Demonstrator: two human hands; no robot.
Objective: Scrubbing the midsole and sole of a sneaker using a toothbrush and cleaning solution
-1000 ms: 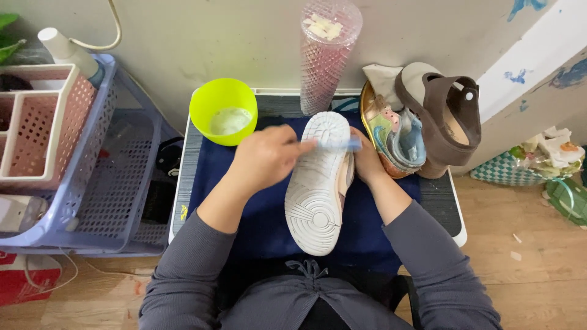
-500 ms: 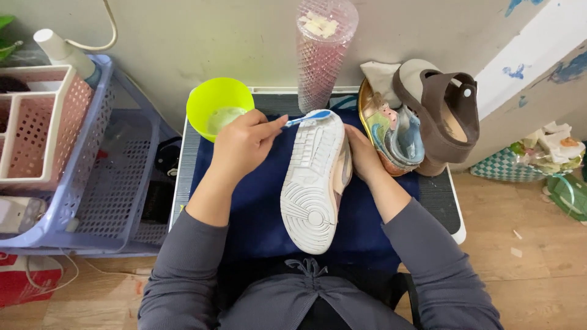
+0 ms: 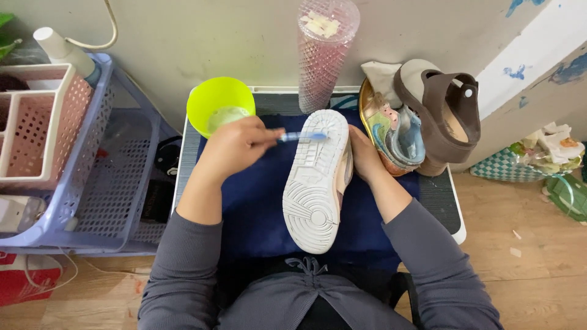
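Head view, looking down. A white sneaker [image 3: 317, 180] lies sole-up at centre frame on a dark blue cloth [image 3: 257, 208] spread over the surface [image 3: 449, 211], heel end toward 12 o'clock, toe end toward 6 o'clock near the person's lap.

Left hand [image 3: 235, 146]: at 9 o'clock of the sneaker's heel, fingers closed around the handle of a blue toothbrush [image 3: 302, 137]. The brush lies across the sole near the heel end, its head on the tread.

Right hand [image 3: 365, 156]: at 3 o'clock of the sneaker, fingers wrapped against the shoe's side, gripping it; fingertips hidden behind the upper.

Surroundings:
- Lime green bowl [image 3: 220, 105] with pale liquid, at 11 o'clock of the sneaker, just beside the left hand.
- Clear pink textured tumbler [image 3: 322, 55], upright, at 12 o'clock, against the wall.
- Multicoloured child's sandal [image 3: 394, 131] and brown sandal [image 3: 443, 113], at 2 o'clock, leaning together, just beside the right hand.
- Lavender perforated basket [image 3: 92, 177] at 9 o'clock, off the surface, holding a pink slotted tray [image 3: 36, 122] and a white bottle [image 3: 61, 49].
- Crumpled wrapping and a green checked item [image 3: 513, 165] at 3 o'clock on the wooden floor [image 3: 538, 269].

Both forearms wear grey sleeves.
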